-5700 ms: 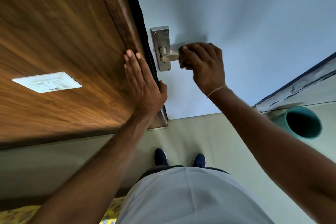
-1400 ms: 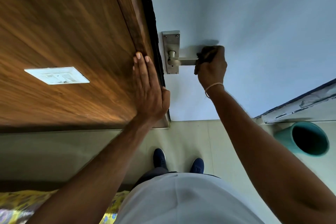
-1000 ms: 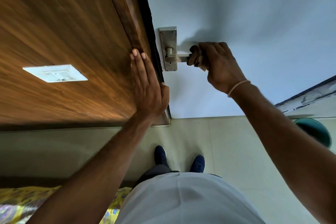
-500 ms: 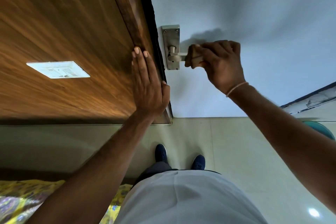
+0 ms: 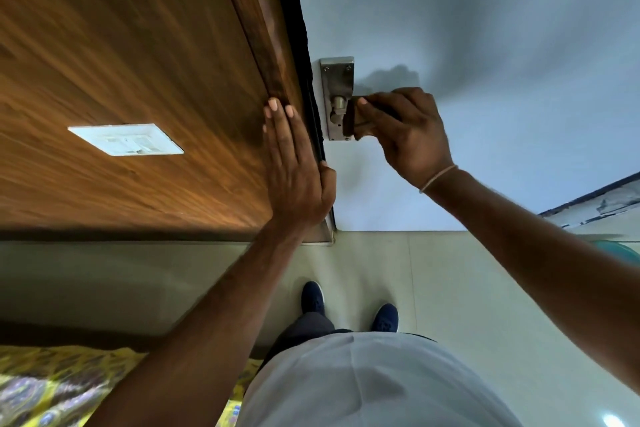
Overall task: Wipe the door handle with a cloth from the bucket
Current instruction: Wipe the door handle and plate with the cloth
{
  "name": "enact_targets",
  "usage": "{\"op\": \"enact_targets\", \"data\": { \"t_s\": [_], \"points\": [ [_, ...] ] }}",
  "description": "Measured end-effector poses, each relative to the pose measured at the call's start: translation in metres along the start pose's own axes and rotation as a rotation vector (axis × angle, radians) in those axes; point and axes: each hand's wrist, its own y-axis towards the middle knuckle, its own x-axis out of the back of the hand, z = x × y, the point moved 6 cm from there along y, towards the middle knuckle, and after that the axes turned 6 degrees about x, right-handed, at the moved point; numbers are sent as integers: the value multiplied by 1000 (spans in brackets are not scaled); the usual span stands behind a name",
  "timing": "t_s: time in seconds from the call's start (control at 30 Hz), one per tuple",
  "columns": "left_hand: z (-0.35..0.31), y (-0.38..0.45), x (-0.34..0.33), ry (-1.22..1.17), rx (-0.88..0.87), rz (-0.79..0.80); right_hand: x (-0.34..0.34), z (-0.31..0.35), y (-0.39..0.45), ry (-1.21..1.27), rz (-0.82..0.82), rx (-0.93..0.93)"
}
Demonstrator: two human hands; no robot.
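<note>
A steel door handle (image 5: 337, 104) on a backplate sits on the pale blue door (image 5: 485, 45), close to its left edge. My right hand (image 5: 405, 132) is wrapped around the lever with a brown cloth (image 5: 353, 121) bunched in it, pressed up against the handle's hub. Most of the lever is hidden under the cloth and fingers. My left hand (image 5: 294, 166) lies flat, fingers together, on the wooden frame (image 5: 263, 28) beside the door edge, its thumb at the door gap. A sliver of the teal bucket (image 5: 623, 251) shows at the right edge behind my forearm.
A wood-panelled wall (image 5: 121, 62) with a white switch plate (image 5: 126, 139) fills the left. Pale floor tiles (image 5: 381, 263) lie below, with my two dark blue shoes (image 5: 313, 298). A yellow patterned fabric (image 5: 52, 388) sits bottom left. A second frame edge (image 5: 595, 201) runs at right.
My right hand has slid the cloth along the lever from its outer end toward the backplate. The left hand has stayed flat on the frame. The bucket has dropped almost out of view.
</note>
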Motion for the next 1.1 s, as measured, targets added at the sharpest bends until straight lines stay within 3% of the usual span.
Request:
{"op": "enact_targets", "data": {
  "t_s": [0.5,0.6,0.73,0.9,1.0,1.1],
  "points": [
    [7,0,-1,40,-20,4,-43,62,53,-189,180,582],
    [8,0,1,40,-20,3,-30,47,48,-165,108,505],
    [9,1,-1,31,-18,0,-12,30,28,-134,-9,169],
    [11,1,2,67,-32,9,-5,11,6,-106,-21,-134],
    [12,0,3,67,-36,6,-10,22,5,-121,-32,-188],
    [11,-1,3,48,-26,5,-20,39,17,-141,-44,-102]
  ]
}}
